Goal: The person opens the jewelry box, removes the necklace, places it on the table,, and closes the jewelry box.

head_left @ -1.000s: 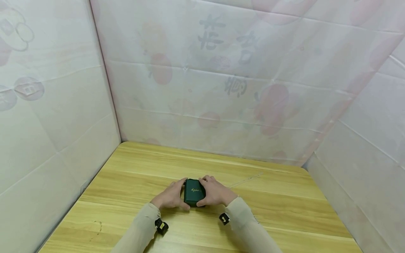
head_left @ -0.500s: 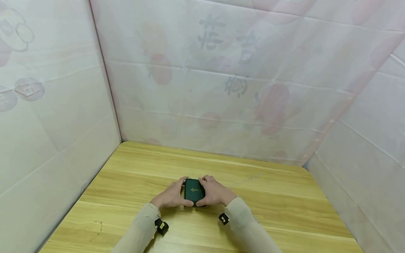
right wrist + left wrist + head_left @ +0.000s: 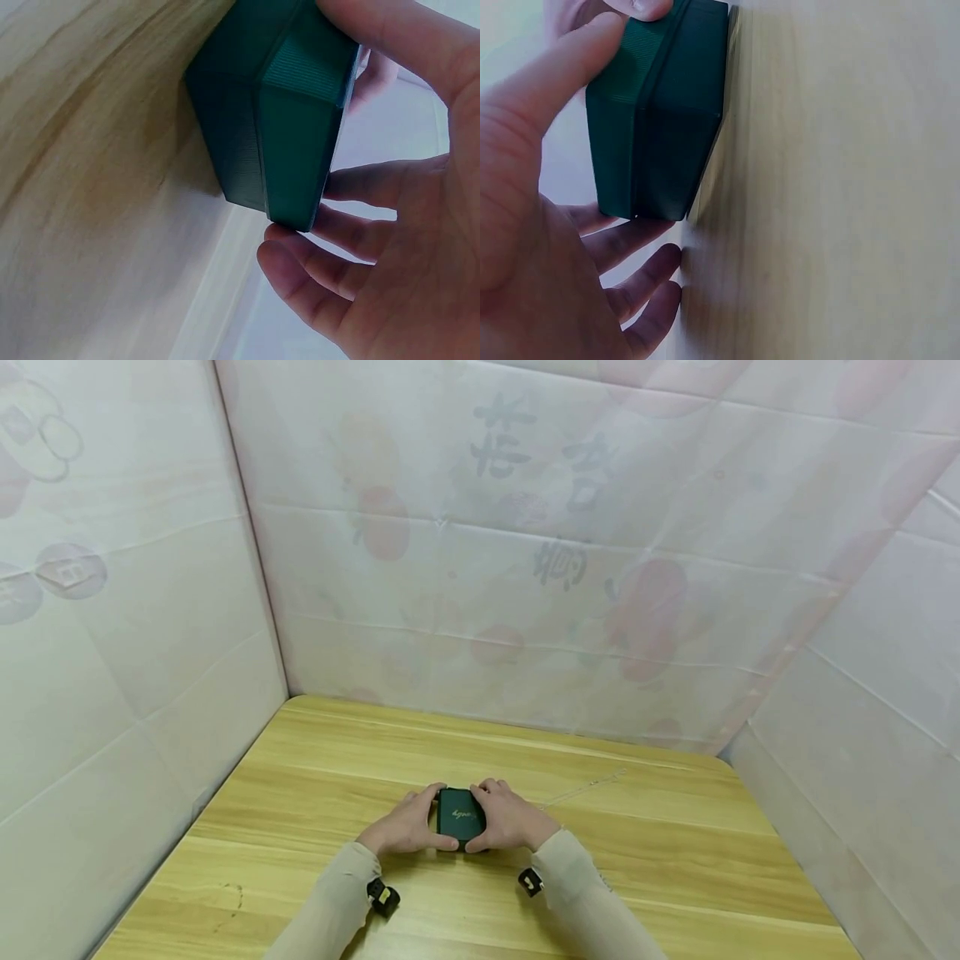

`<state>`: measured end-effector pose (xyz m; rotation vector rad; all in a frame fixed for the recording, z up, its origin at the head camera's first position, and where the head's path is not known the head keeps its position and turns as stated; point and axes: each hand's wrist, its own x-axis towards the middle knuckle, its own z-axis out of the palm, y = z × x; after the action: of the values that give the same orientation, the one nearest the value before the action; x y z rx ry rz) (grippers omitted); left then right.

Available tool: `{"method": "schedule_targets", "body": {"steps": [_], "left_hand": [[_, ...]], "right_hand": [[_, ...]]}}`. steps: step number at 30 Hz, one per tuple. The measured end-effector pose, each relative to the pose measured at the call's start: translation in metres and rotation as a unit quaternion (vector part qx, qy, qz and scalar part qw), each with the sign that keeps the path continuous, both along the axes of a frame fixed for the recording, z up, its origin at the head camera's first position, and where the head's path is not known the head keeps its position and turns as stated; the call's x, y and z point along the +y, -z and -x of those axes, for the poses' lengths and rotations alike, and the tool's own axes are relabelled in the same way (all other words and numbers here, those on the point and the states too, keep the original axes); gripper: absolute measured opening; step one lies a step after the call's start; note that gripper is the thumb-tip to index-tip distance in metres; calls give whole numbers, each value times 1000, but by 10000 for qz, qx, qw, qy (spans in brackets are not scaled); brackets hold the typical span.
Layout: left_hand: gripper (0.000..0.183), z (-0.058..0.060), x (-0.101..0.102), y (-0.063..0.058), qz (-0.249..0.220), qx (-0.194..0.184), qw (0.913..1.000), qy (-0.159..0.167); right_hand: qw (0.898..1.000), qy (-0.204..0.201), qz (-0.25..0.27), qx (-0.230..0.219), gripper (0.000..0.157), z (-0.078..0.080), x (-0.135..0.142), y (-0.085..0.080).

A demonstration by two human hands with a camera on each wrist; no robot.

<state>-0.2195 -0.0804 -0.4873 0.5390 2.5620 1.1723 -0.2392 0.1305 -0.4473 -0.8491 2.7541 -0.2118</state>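
A small dark green jewelry box (image 3: 459,814) with gold lettering on its lid sits on the table, and its lid looks closed. From the left, my left hand (image 3: 405,823) holds it, thumb at the near edge and fingertips at the far corner. My right hand (image 3: 512,817) grips the opposite side in the same way and covers part of the lettering. In the left wrist view, the thumb touches the ribbed edge of the box (image 3: 679,112) and fingers reach its far side. The right wrist view has fingertips against the box (image 3: 296,142).
A thin silvery chain (image 3: 588,787) lies stretched on the wooden table (image 3: 675,843), behind and right of my right hand. Patterned fabric walls (image 3: 450,610) enclose the table at the back and both sides. Black wrist cameras (image 3: 383,897) hang below the sleeves.
My left thumb has moved in from beside the near left corner onto the box's near edge, close to the right thumb. The right hand and the chain stay about where they were.
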Motion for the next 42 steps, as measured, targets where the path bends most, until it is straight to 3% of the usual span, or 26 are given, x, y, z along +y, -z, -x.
{"method": "schedule_targets", "body": {"steps": [16, 42], "left_hand": [[97, 0, -1, -1, -73, -44, 10000, -26], [95, 0, 0, -4, -96, -76, 9999, 9]], "right_hand": [[9997, 66, 222, -56, 96, -2, 6, 1], [9999, 107, 73, -88, 97, -1, 5, 3]]}}
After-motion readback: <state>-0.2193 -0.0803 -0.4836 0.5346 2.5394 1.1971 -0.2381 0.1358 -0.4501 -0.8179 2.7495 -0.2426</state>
